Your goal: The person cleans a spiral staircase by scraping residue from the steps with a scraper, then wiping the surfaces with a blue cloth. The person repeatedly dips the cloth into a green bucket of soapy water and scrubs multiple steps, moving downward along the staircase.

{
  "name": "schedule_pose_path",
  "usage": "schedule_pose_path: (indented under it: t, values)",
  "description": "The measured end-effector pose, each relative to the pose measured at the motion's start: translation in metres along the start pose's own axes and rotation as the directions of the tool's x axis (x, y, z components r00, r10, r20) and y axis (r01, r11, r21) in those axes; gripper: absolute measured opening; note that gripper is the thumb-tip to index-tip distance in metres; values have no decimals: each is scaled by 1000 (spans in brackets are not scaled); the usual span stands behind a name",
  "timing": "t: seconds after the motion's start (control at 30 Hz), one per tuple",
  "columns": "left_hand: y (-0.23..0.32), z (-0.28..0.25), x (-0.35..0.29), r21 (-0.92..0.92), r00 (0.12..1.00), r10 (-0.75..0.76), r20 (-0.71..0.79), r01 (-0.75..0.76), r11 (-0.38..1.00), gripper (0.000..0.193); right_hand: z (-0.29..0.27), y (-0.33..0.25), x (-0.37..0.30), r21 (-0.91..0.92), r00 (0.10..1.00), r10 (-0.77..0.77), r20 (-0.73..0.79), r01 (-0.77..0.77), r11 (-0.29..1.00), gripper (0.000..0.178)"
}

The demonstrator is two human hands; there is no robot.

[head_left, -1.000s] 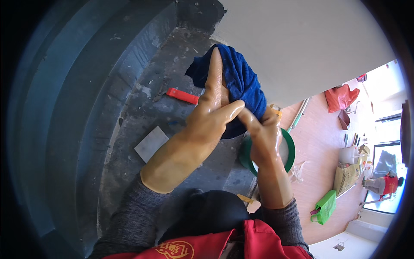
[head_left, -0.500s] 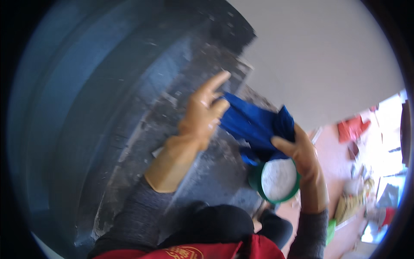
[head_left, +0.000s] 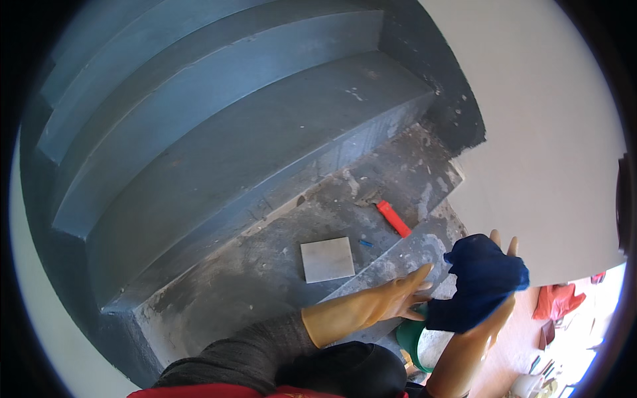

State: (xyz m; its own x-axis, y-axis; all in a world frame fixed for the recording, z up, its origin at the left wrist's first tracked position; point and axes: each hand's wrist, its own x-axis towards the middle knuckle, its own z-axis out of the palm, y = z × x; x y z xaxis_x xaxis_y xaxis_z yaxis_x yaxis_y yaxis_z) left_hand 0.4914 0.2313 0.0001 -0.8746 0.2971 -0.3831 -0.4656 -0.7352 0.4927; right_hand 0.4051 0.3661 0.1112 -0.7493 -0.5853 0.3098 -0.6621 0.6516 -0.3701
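A dark blue cloth (head_left: 483, 282) is draped over my right hand (head_left: 490, 330), which wears a tan rubber glove. Two fingertips stick out past the cloth's far edge; the cloth hides the rest of the grip. My left hand (head_left: 393, 300), gloved the same way, has its fingers stretched out and apart beside the cloth's lower left corner, holding nothing visible. Below both hands stands a green bucket (head_left: 407, 343) with white contents, partly covered by the cloth and my right glove.
Curved grey stairs (head_left: 252, 132) rise at the left and far side. On the stained lower step lie a pale square tile (head_left: 328, 259), a red-handled scraper (head_left: 394, 219) and a small blue piece (head_left: 365, 243). A pale wall (head_left: 544, 166) borders the right; a red bag (head_left: 556, 302) lies beyond.
The cloth, stretched between both hands before, now hangs bunched on my right hand. My left hand has come away from it. The view has shifted, showing more stairs, the tile and the scraper.
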Motion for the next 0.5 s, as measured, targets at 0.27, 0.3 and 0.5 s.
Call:
schedule_pose_path:
  t: [0.27, 0.3, 0.5]
  values:
    - [78, 22, -108, -325, 772, 632, -65, -616, 718, 51, -13, -146, 1, 882, 918, -392, 51, 143, 450, 65]
    - [95, 20, -127, -209, 663, 748, 31, -728, 653, 47, -12, -141, 2, 921, 928, -367, 62, 89, 380, 61]
    - [135, -28, -293, 918, 187, 969, 163, 330, -218, 38, 40, -6, -8, 490, 997, -77, 22, 56, 870, 33]
